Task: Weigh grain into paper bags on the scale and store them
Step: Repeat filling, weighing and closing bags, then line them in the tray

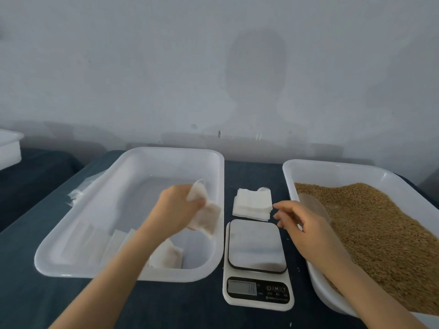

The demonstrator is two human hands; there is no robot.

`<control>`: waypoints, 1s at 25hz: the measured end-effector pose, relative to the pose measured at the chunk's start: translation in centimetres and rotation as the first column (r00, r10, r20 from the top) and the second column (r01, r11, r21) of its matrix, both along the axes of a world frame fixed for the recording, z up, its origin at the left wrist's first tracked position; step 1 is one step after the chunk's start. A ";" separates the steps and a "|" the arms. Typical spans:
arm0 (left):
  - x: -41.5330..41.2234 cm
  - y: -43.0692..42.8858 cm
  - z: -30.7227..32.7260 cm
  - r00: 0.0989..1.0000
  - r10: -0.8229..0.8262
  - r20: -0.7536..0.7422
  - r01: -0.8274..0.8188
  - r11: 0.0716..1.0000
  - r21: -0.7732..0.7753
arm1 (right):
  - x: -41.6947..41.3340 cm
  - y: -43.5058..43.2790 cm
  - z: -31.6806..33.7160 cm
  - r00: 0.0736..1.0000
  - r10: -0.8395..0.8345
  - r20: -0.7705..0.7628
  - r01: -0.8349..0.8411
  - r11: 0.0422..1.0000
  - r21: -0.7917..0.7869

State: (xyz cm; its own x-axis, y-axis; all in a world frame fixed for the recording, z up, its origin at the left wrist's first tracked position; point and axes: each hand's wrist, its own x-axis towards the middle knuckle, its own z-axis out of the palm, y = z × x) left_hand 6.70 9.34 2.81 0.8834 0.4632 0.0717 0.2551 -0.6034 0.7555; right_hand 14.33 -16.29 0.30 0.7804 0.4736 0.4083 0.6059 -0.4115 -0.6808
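I am observing the left hand [180,207] reaching forward, wrist bent, fingers pinching a filled paper bag [207,218] over the white tray [128,162]. The bag is hanging with its long axis near upright, filled end down. Right of that grip, the right hand [306,224] is hovering loosely curled and holding nothing, beside the scale [257,248].

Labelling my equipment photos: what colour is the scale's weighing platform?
Reflective silver-grey platform with a dark rim, best in the head view.

A white tub [9,147], perhaps plastic, stands far left by the grey wall [142,67].
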 end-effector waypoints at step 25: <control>16.6 -9.4 -3.5 0.791 -0.293 -0.536 0.592 0.584 0.555 | 1.2 -0.5 0.0 0.996 -0.087 0.015 0.088 0.991 -0.100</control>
